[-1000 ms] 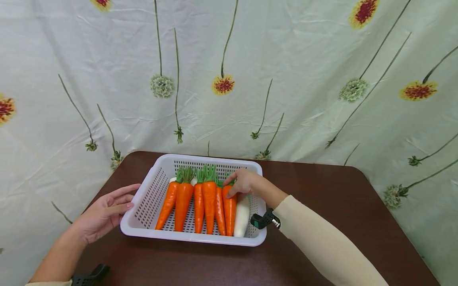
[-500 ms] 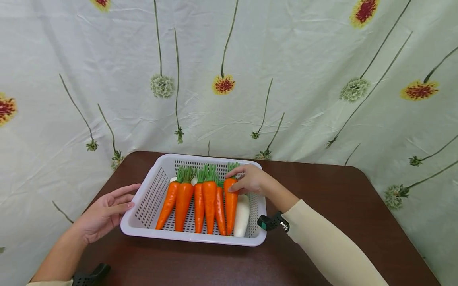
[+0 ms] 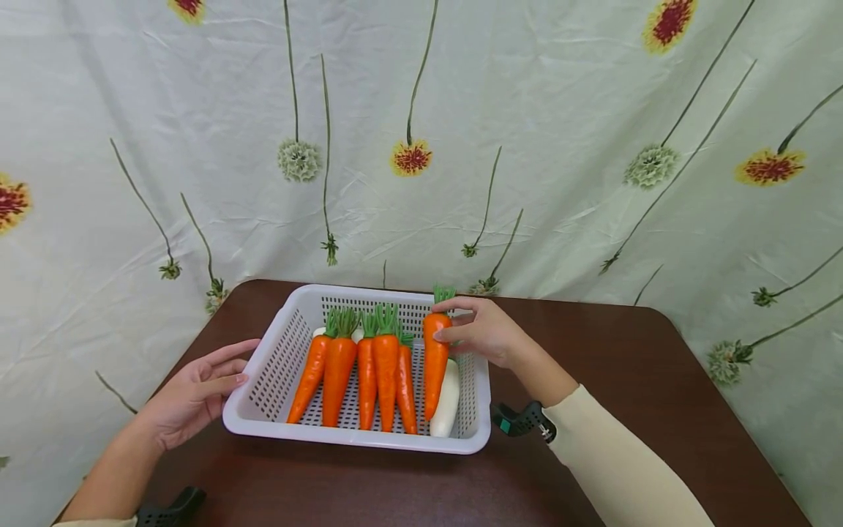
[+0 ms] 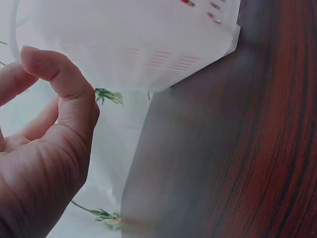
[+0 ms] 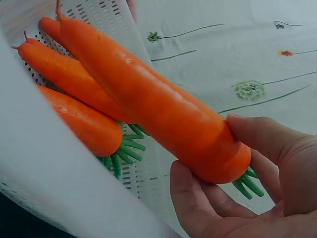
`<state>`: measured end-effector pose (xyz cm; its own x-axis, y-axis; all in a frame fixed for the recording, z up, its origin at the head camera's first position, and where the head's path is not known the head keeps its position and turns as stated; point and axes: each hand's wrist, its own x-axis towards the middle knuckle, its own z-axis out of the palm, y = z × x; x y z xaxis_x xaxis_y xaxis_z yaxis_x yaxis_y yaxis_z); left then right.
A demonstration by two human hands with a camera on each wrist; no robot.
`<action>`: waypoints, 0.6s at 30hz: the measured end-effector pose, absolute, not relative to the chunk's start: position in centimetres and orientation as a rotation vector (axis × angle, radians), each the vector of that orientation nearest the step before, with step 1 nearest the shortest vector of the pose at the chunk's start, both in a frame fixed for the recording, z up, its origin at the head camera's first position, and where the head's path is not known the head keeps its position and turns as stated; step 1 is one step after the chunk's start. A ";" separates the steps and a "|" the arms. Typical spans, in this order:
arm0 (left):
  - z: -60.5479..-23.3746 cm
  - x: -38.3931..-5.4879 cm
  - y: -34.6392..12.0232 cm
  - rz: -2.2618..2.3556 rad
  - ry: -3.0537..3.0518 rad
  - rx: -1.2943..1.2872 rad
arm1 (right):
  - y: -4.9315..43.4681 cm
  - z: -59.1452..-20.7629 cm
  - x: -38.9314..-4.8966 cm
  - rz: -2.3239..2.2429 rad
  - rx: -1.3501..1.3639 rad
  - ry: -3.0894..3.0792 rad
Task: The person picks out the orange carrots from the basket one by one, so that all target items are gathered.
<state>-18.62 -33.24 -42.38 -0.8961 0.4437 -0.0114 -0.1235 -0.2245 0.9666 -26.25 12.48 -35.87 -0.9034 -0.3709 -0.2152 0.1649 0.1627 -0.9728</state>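
Observation:
My right hand grips a carrot by its thick end, thumb on one side and fingers on the other. The carrot hangs with its green stems up, over a white radish-like vegetable in the basket. Close in the right wrist view, the held carrot crosses in front of other carrots. My left hand pinches the left rim of the white plastic basket; its bent thumb meets the rim in the left wrist view. Several carrots lie side by side in the basket, stems away from me.
The basket stands on a dark brown wooden table with rounded far corners. A pale cloth printed with flowers hangs behind it. White ends of other vegetables peek out behind the carrots.
My right hand has taken hold of the rightmost carrot and lifted it upward and to the right, baring more of the white vegetable. The left hand and basket stay in place.

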 end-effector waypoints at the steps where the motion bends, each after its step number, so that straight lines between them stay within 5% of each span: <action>1: -42.4 -18.6 -33.2 2.173 1.677 0.381 | 12.7 -35.9 -26.2 -1.811 -0.196 2.036; 18: -42.3 -18.6 -33.2 2.165 1.698 0.341 | 16.2 -36.1 -24.8 -2.046 -0.170 1.931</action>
